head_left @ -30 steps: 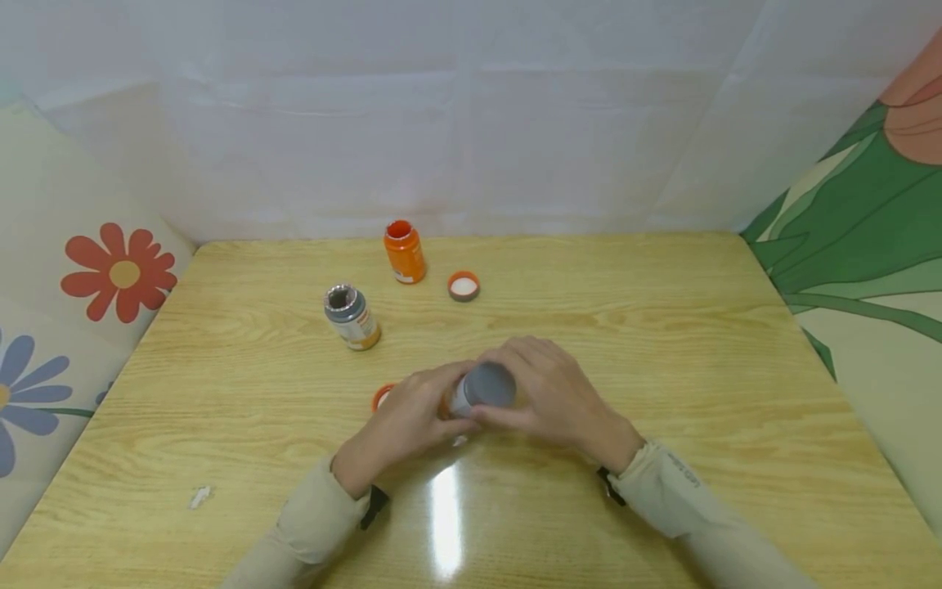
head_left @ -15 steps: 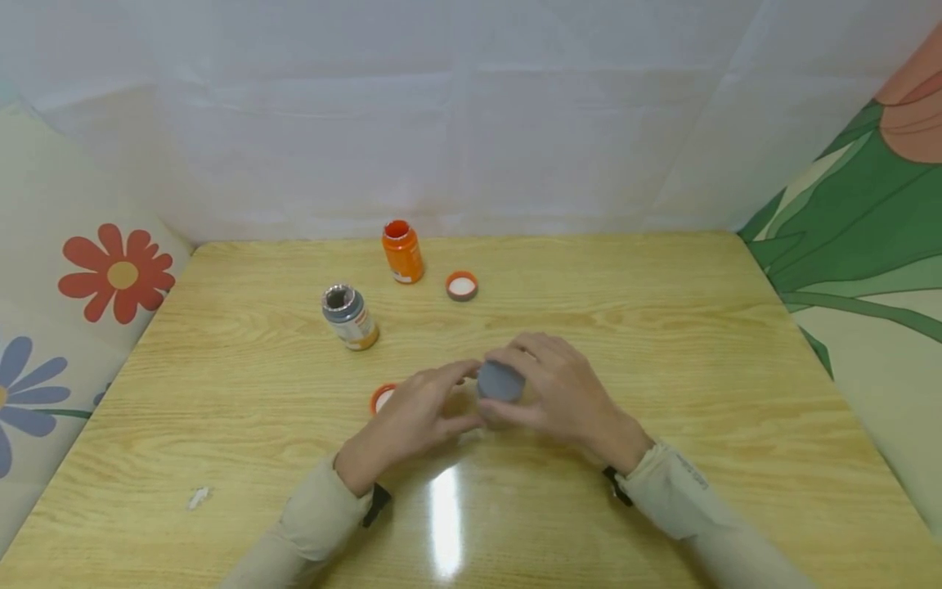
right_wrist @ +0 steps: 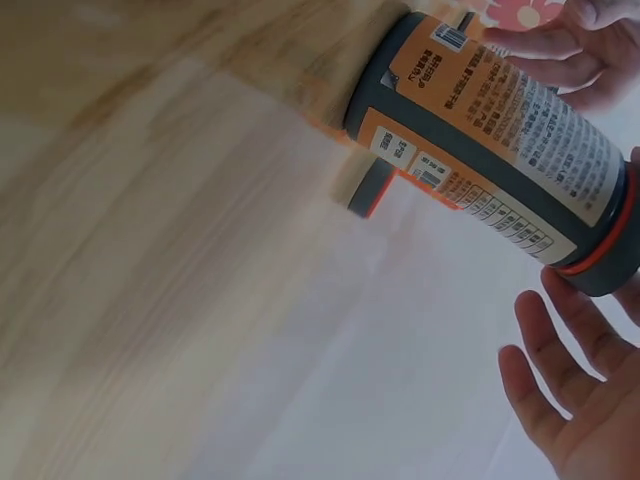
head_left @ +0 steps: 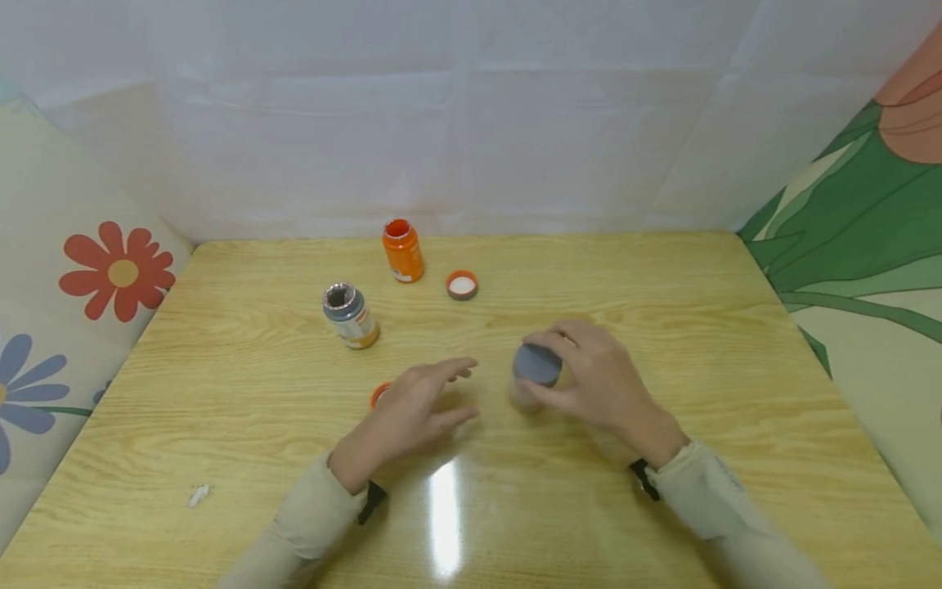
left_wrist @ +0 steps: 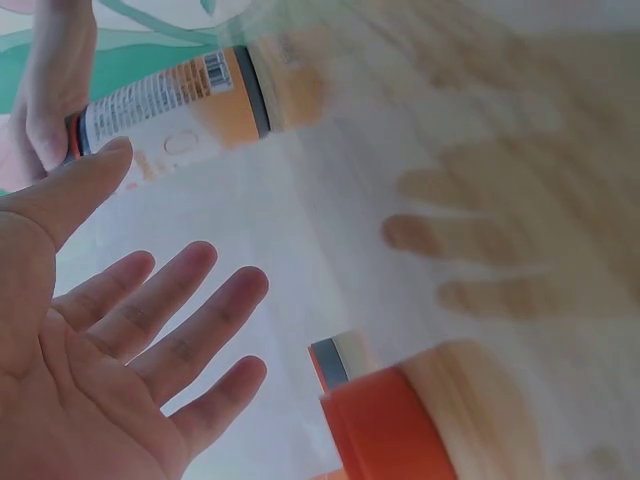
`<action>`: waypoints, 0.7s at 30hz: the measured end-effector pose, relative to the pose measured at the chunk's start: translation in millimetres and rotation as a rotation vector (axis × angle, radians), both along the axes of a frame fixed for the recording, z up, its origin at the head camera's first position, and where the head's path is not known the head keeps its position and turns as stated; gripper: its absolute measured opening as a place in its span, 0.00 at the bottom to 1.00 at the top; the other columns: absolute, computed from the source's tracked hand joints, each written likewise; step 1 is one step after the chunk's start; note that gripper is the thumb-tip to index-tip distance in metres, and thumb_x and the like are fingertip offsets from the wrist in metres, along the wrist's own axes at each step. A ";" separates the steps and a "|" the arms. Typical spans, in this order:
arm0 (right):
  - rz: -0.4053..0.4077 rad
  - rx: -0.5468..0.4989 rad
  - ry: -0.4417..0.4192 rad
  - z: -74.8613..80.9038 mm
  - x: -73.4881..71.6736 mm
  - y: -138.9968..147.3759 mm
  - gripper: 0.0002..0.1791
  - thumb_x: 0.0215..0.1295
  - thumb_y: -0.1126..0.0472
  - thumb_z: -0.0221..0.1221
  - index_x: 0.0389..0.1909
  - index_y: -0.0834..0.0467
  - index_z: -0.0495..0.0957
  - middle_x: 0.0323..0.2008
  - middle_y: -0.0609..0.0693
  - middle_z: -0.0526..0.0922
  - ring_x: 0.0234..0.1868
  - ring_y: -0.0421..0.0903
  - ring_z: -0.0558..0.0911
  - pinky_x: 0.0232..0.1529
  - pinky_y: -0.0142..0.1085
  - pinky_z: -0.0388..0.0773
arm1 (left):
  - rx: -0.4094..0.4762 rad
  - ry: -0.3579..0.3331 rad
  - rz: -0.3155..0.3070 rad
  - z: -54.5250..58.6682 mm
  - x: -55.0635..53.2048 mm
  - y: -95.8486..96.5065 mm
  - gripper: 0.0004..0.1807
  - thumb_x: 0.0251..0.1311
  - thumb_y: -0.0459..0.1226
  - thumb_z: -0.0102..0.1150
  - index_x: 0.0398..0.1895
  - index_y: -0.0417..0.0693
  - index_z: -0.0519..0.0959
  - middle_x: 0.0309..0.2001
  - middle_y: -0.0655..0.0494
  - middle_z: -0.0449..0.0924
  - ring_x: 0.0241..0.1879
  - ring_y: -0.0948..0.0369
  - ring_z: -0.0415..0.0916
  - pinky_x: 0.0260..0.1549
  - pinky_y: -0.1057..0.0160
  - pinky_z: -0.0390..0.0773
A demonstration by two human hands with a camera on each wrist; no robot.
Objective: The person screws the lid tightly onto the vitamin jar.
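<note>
My right hand (head_left: 599, 380) grips the grey lid (head_left: 537, 364) of a supplement bottle from above, thumb on the near side and fingers on the far side. The bottle (right_wrist: 490, 140) has an orange and white printed label and a dark base, seen in the right wrist view, with an orange ring showing below the lid. It stands upright, its base right at the tabletop. To the left, my left hand (head_left: 408, 417) hovers with fingers spread and holds nothing. In the left wrist view its fingers extend toward the bottle (left_wrist: 175, 115) but stay apart from it. An orange-rimmed lid (head_left: 379, 396) is partly hidden behind the left hand.
A lidless grey and white bottle (head_left: 352, 317) stands at the left, and a lidless orange bottle (head_left: 404, 254) is farther back. Beside the orange one lies an upturned lid (head_left: 462, 285) with a white inside. A white sheet (head_left: 456, 123) hangs behind the wooden table (head_left: 699, 327).
My right hand has carried the bottle to the right, away from the left hand. The left hand has let go of the bottle and stays in place with its fingers opened out.
</note>
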State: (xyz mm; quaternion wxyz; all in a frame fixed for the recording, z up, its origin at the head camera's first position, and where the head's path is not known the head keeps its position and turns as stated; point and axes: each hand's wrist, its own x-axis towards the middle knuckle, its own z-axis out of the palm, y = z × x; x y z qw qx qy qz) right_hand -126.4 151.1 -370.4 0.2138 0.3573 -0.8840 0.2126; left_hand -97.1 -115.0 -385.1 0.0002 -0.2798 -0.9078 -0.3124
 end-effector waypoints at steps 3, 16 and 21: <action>-0.044 0.012 -0.015 0.9 -1.0 7.3 0.29 0.47 0.46 0.74 0.49 0.55 0.82 0.42 0.54 0.84 0.42 0.50 0.82 0.39 0.45 0.83 | -0.002 0.005 0.022 0.5 -0.1 -2.4 0.32 0.58 0.44 0.70 0.64 0.43 0.73 0.53 0.48 0.85 0.49 0.52 0.84 0.51 0.51 0.82; -0.176 0.052 -0.095 9.0 -9.2 39.4 0.26 0.53 0.50 0.70 0.52 0.57 0.81 0.44 0.56 0.82 0.41 0.54 0.82 0.35 0.47 0.82 | -0.028 -0.004 0.079 2.0 0.6 -9.0 0.32 0.59 0.45 0.69 0.65 0.44 0.73 0.54 0.49 0.84 0.50 0.52 0.83 0.54 0.49 0.80; -0.222 0.066 -0.110 12.5 -12.5 49.9 0.24 0.55 0.50 0.70 0.50 0.56 0.81 0.44 0.56 0.82 0.40 0.55 0.82 0.34 0.48 0.82 | -0.010 0.015 0.083 2.4 0.1 -11.3 0.32 0.58 0.43 0.70 0.65 0.43 0.73 0.54 0.48 0.84 0.49 0.51 0.83 0.53 0.49 0.81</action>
